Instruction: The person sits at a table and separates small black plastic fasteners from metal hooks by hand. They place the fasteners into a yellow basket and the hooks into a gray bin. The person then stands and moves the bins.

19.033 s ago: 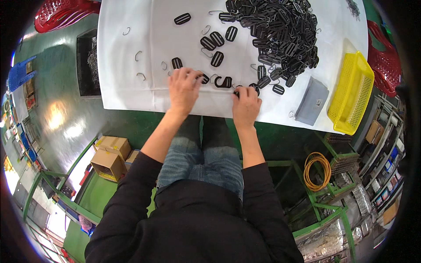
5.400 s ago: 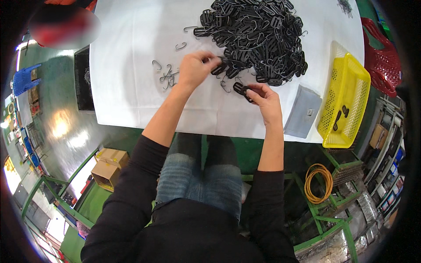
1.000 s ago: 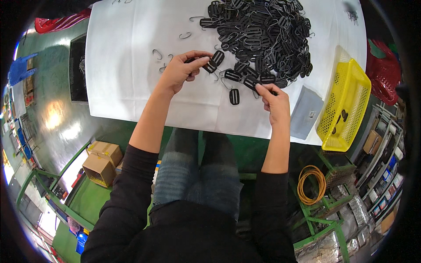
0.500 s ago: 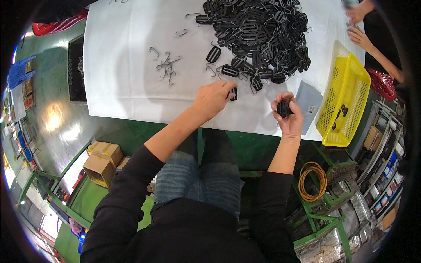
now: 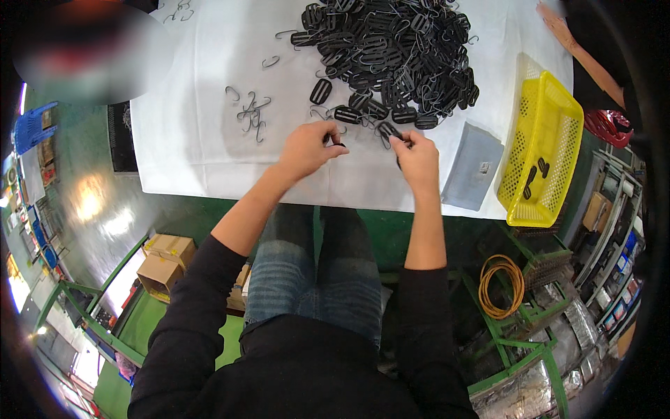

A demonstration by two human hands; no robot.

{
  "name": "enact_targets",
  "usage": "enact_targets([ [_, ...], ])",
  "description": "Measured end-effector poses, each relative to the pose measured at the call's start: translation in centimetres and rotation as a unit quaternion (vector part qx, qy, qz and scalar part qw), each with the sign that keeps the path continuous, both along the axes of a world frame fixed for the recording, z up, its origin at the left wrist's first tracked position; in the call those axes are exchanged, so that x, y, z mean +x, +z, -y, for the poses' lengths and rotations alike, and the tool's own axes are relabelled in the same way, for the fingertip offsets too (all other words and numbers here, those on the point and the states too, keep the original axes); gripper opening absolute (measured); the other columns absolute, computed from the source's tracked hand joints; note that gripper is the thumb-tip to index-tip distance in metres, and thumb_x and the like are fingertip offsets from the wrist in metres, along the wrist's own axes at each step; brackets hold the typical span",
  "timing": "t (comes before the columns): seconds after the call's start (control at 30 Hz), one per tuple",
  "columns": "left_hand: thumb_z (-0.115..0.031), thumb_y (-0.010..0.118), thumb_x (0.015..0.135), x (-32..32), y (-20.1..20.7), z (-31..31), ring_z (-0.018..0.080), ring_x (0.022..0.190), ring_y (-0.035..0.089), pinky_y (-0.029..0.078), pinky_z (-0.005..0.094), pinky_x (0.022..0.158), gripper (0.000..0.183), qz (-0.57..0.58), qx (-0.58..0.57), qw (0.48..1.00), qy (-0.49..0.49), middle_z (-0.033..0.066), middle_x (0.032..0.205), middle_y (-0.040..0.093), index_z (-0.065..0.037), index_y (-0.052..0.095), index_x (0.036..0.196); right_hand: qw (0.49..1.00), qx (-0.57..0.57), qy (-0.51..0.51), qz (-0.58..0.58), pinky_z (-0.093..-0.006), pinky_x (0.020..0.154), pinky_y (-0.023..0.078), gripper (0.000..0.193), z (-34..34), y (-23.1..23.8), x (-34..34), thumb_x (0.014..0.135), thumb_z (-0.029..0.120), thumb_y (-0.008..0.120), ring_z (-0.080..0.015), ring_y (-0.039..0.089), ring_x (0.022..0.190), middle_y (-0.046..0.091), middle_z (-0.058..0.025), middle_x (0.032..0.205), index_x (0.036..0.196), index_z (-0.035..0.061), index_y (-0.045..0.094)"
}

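Note:
My left hand (image 5: 307,151) is closed, thumb and fingers around a black slotted strap buckle that is mostly hidden. Just across from it, my right hand (image 5: 417,159) pinches another black strap buckle (image 5: 388,130) at the near edge of the pile. Something dark also shows under the right fingers; I cannot make out what. Beyond both hands spreads a large heap of black buckles (image 5: 391,56) mixed with grey metal hooks. One loose buckle (image 5: 320,91) lies apart on the white tabletop (image 5: 195,140). Several loose wire hooks (image 5: 251,112) are scattered left of my left hand.
To the right, a flat grey sheet (image 5: 474,167) lies on the table beside a yellow perforated basket (image 5: 522,207) with a few black buckles inside. Another person's hand (image 5: 556,26) rests at the far right edge. Below, a coiled orange hose (image 5: 481,288) hangs on a green frame.
My right hand has moved left from beside the grey sheet to the pile's near edge. My left hand has drawn slightly left, the buckle beneath it now between its fingers. The view has shifted a little.

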State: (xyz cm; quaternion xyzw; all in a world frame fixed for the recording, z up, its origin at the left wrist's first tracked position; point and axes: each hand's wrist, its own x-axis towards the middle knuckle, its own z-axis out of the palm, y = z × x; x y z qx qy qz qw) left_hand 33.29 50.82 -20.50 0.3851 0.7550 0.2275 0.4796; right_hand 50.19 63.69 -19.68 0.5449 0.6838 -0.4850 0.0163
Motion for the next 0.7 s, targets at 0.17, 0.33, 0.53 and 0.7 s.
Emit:
enact_targets([
  [0.17, -0.022, 0.065, 0.079, -2.0, 1.0, 1.1, 0.0122, 0.068, 0.050, 0.038, 0.0211, 0.048, 0.020, 0.521, 0.052, 0.828, 0.203, 0.0021, 0.083, 0.053, -0.009, 0.051, 0.085, 0.992, -0.105, -0.061, -0.024, -0.0241, 0.046, 0.032, 0.024, -2.0, 1.2, 1.2, 0.073, 0.023, 0.068, -0.0073, 0.043, 0.050, 0.053, -0.0010, 0.055, 0.073, -0.0009, 0.064],
  [0.33, -0.020, 0.056, 0.085, -1.0, 1.4, -0.8, 0.0163, 0.074, 0.056, 0.041, 0.0225, 0.050, 0.015, 0.615, 0.103, 0.754, 0.207, 0.0051, 0.089, 0.055, -0.008, 0.051, 0.093, 0.981, -0.154, -0.104, -0.062, -0.0236, 0.045, 0.029, 0.024, -3.0, 1.5, 2.8, 0.073, 0.023, 0.069, -0.0062, 0.041, 0.049, 0.052, 0.0003, 0.057, 0.071, -0.0005, 0.063],
  [0.53, -0.021, 0.054, 0.087, 1.8, 2.1, -5.0, 0.0159, 0.078, 0.059, 0.046, 0.0240, 0.058, 0.023, 0.549, 0.048, 0.803, 0.226, 0.0053, 0.093, 0.058, -0.008, 0.054, 0.106, 0.969, -0.209, -0.096, -0.086, -0.0218, 0.047, 0.031, 0.026, -3.9, 1.9, 6.7, 0.074, 0.027, 0.069, -0.0062, 0.042, 0.053, 0.051, 0.0013, 0.058, 0.080, 0.0020, 0.065],
  [0.7, -0.023, 0.052, 0.087, 10.1, 3.2, -12.7, 0.0125, 0.080, 0.057, 0.050, 0.0290, 0.065, 0.023, 0.428, -0.014, 0.882, 0.196, 0.0021, 0.090, 0.058, -0.009, 0.056, 0.105, 0.953, -0.024, -0.284, -0.105, -0.0221, 0.050, 0.034, 0.026, -6.4, 4.0, 14.0, 0.075, 0.028, 0.068, -0.0063, 0.044, 0.055, 0.055, 0.0018, 0.067, 0.084, 0.0037, 0.066],
])
